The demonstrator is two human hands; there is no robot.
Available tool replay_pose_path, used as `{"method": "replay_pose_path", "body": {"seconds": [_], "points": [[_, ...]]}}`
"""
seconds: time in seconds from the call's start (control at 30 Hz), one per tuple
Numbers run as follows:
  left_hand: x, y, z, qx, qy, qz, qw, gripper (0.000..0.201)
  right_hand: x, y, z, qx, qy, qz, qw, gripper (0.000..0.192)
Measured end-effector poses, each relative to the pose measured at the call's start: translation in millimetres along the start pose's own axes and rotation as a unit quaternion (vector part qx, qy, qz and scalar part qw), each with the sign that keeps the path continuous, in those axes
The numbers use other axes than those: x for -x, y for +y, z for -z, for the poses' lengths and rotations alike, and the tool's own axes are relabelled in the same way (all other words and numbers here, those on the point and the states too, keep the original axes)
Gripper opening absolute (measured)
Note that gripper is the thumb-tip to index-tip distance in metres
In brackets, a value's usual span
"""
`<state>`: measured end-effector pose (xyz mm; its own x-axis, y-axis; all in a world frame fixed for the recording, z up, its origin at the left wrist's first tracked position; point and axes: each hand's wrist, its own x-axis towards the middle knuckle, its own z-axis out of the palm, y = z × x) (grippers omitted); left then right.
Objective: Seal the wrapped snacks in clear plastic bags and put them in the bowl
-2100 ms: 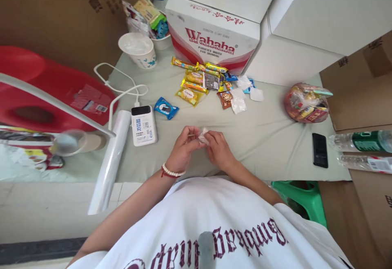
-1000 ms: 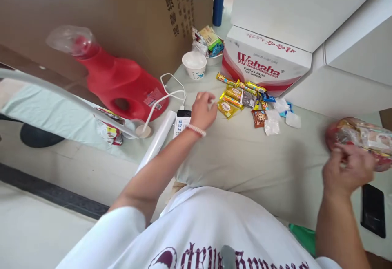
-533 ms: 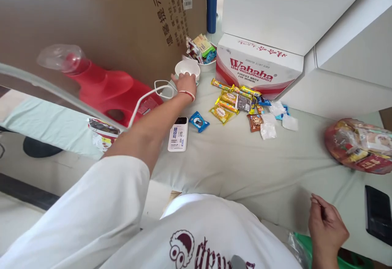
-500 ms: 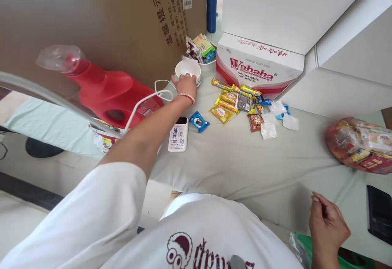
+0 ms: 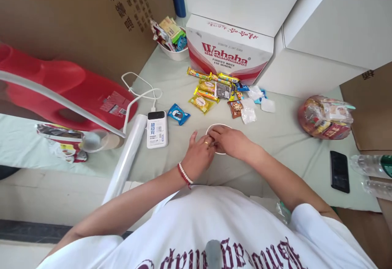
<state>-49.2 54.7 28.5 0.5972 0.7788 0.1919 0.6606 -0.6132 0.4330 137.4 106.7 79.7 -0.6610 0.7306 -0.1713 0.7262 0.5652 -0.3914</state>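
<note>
A white paper cup point(image 5: 214, 127) stands on the pale green cloth point(image 5: 275, 146) right in front of me. My left hand point(image 5: 198, 156), with a bead bracelet on the wrist, is closed against the cup's near left side. My right hand point(image 5: 230, 140) lies over the cup's mouth with the fingers curled down; whatever is in those fingers is hidden. Most of the cup is covered by the two hands. Just beyond it lies a heap of small snack packets point(image 5: 211, 91).
A Wahaha carton point(image 5: 228, 52) stands behind the snacks. A power bank point(image 5: 157, 129), a blue cookie packet point(image 5: 178, 114), a plastic roll point(image 5: 125, 158) and a red jug point(image 5: 70, 93) are on the left. A red snack bag point(image 5: 324, 115), a black phone point(image 5: 339, 171) and water bottles point(image 5: 372, 164) are on the right.
My left hand reached to the paper cup at the far left and has brought it to the middle in front of me. My right hand has come from the right onto the cup.
</note>
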Motion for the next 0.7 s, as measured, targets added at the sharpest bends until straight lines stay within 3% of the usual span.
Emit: {"method": "replay_pose_path", "body": {"seconds": [0.17,0.23,0.33,0.4,0.53,0.63,0.7], "points": [[6,-20,-17.2,0.129,0.13,-0.02,0.983,0.043,-1,-3,-7,0.03,-0.133,-0.066,0.988,0.061],[3,-27,-22.3,0.127,0.129,0.018,0.983,0.046,0,-11,-10,0.061,-0.154,-0.134,0.977,0.06],[1,-34,-26.7,0.113,0.085,0.079,0.987,0.05,-1,-21,-18,0.09,-0.159,-0.194,0.964,0.049],[2,-35,-26.5,0.124,0.091,0.062,0.986,0.06,0,-21,-23,0.09,-0.156,-0.195,0.964,0.042],[6,-34,-21.8,0.108,0.07,-0.058,0.99,0.069,9,-20,-29,0.069,-0.114,-0.159,0.978,0.034],[4,-36,-21.1,0.086,0.047,-0.041,0.994,0.061,26,-26,-22,0.022,-0.082,-0.11,0.99,0.033],[4,-40,-23.4,0.079,0.049,-0.04,0.995,0.046,43,-28,-10,-0.044,-0.017,-0.06,0.997,0.029]]}}
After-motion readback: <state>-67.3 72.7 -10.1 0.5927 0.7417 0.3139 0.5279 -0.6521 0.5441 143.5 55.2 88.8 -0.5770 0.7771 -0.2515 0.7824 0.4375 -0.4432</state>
